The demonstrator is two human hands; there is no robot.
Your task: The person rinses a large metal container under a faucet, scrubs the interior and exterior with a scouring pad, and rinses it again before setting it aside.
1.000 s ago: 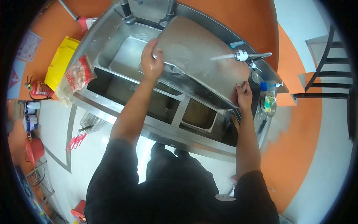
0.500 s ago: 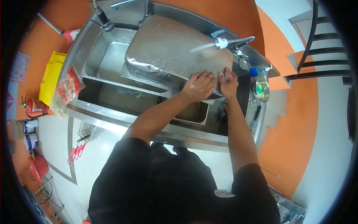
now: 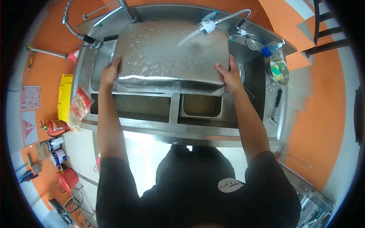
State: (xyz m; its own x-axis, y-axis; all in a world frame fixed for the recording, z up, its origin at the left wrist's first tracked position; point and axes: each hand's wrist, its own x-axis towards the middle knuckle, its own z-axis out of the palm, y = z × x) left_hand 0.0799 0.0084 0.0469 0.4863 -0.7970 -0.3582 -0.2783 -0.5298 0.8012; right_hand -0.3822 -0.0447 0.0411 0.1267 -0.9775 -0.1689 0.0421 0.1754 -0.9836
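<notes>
Nearest the camera is the person's black shirt, with both bare arms reaching forward over the front rim of a steel sink. Just past that rim, in the right-hand part of the basin, sits a small rectangular pan, lower than everything the hands hold.

The left hand is closed around the left edge of a large steel tray, fingers curled over the top and palm pressed to the side. The right hand grips the opposite edge – thumb on the top face, fingers wrapped down around the corner. Between them the tray is held level above the basin, bottom side up, its near lip hanging over the middle of the sink. Its surface is wet and dotted with drops.

At the far right corner of the tray, a spray nozzle on a bent hose sends a stream of water down onto the metal. To the right of the sink, on the counter, stand a blue-capped bottle and a round bowl with something yellow-green in it – a dark tool lies nearer along the same edge.

Left of the sink a clear bag of food leans against a yellow bin; a red fire extinguisher lies on the floor below them.
</notes>
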